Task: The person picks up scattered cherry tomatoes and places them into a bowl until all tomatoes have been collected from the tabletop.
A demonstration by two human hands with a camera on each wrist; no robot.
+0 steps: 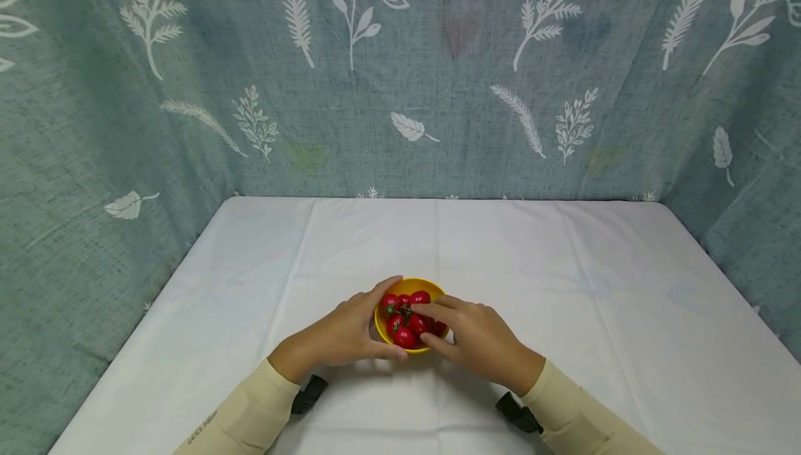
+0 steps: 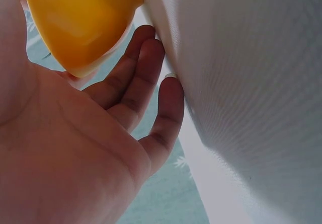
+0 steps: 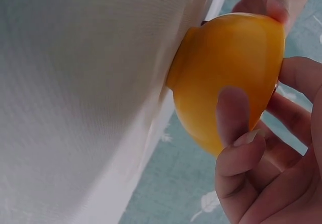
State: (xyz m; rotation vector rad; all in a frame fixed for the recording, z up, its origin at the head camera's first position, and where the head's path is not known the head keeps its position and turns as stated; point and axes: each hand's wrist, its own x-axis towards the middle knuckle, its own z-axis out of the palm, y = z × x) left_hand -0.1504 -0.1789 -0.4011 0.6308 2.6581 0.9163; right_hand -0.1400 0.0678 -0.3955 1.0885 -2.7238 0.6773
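A small yellow bowl [image 1: 379, 326] stands on the white-covered table, filled with several shiny red cherry tomatoes [image 1: 405, 337] with green stems. Around its left side my left hand [image 1: 347, 330] holds it, thumb at the near rim and forefinger at the far rim. In the left wrist view, that hand's other fingers [image 2: 146, 83] lie loosely bent below the bowl [image 2: 83, 22]. My right hand [image 1: 484, 340] reaches over the right rim, its forefinger and thumb spread apart over the tomatoes. From the right wrist view, its lower fingers are bent beside the bowl's outer wall [image 3: 231, 58].
A white cloth [image 1: 538, 253] with fold lines covers the table. Blue-green curtains [image 1: 400, 93] with white leaf prints hang behind it and at both sides. Dark wrist devices [image 1: 519, 413] sit under both beige sleeves [image 1: 240, 413].
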